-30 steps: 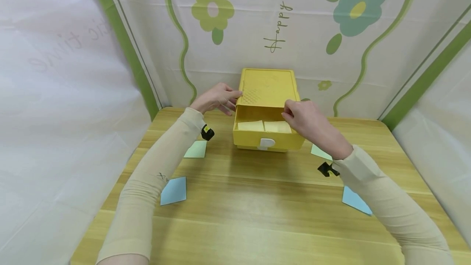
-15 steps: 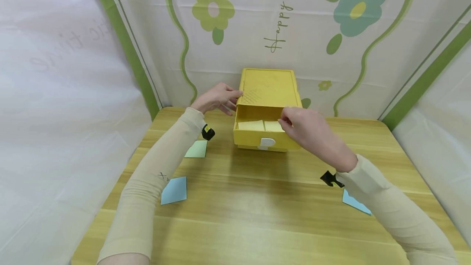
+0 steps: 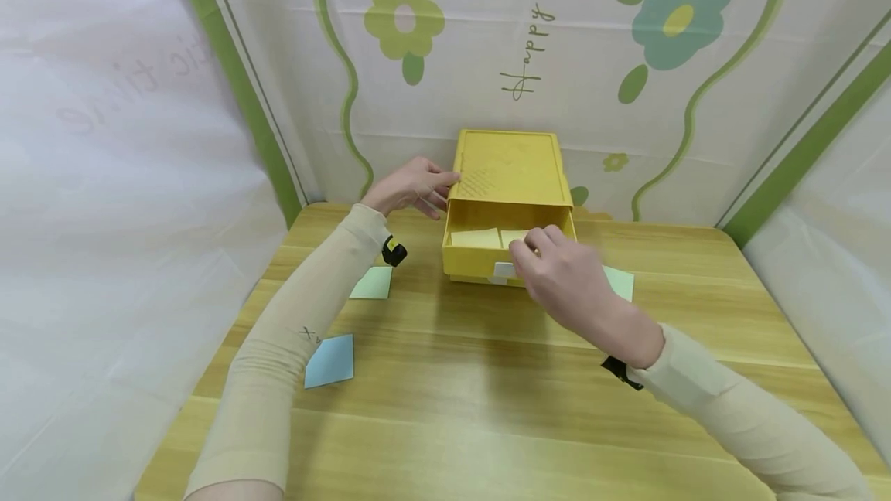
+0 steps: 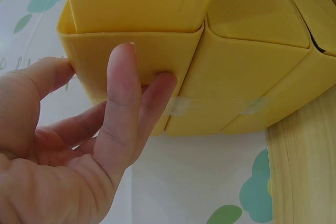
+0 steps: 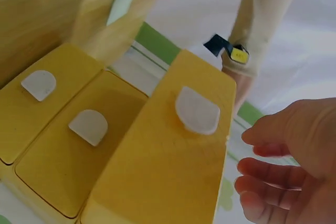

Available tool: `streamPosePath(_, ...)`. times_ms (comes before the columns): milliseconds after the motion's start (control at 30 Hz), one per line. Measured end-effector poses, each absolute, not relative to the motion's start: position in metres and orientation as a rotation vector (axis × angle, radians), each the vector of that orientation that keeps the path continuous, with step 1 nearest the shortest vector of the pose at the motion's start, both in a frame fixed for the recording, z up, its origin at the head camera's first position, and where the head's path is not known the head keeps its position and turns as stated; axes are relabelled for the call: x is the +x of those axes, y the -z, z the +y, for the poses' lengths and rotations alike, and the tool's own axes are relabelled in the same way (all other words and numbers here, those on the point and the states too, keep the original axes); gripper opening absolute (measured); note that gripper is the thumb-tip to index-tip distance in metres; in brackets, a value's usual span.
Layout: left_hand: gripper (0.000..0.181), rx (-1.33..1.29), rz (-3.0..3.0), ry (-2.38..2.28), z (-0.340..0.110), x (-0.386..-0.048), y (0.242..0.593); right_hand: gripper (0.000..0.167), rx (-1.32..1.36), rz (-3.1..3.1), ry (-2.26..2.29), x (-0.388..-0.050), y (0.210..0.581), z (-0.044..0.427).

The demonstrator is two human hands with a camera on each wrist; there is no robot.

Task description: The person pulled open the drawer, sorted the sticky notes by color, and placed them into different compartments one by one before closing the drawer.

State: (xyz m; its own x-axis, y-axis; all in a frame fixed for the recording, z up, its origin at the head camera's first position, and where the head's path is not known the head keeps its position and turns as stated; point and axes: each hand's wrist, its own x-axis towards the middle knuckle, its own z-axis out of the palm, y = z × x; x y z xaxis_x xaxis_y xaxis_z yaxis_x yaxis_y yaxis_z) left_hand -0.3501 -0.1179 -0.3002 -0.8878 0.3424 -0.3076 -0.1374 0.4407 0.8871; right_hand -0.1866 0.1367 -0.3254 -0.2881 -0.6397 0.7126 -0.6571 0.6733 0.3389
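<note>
The yellow drawer unit (image 3: 511, 168) stands at the back of the table, its top drawer (image 3: 468, 261) pulled out with pale yellow paper pieces (image 3: 476, 238) inside. My left hand (image 3: 411, 188) touches the unit's left side near the front, fingers extended; the left wrist view shows this hand (image 4: 89, 145) with thumb and fingertips against the yellow casing (image 4: 131, 59). At the right part of the drawer front, my right hand (image 3: 574, 277) hovers with bent fingers. In the right wrist view that hand (image 5: 294, 166) is empty, thumb and fingers apart, beside the drawer front (image 5: 168, 156) with its white handle (image 5: 197, 110).
Green paper squares lie left (image 3: 372, 283) and right (image 3: 619, 283) of the unit. A blue square (image 3: 330, 362) is nearer the front left. Two lower drawers (image 5: 63, 156) are closed. A white printed curtain (image 3: 473, 37) hangs behind the table.
My right hand has moved left and toward the front, from the drawer's right side to the area by its handle. The left hand and the drawer look unmoved.
</note>
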Motion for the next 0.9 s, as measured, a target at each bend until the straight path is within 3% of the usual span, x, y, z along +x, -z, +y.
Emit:
streamPosePath(100, 0.042, 0.175, 2.25, -1.448, -0.118, -0.349, 0.3, 0.01, 1.056, -1.968, 0.04, -0.182, 0.333, 0.133)
streamPosePath(533, 0.041, 0.187, 2.245, -1.459, -0.119, -0.35, 0.303, 0.037, 1.114, -1.821, 0.394, -0.183, 0.375, 0.124)
streamPosePath(900, 0.043, 0.182, 2.236, -1.474, -0.118, -0.352, 0.304, 0.028, 1.084, -1.782, 0.516, -0.188, 0.384, 0.122)
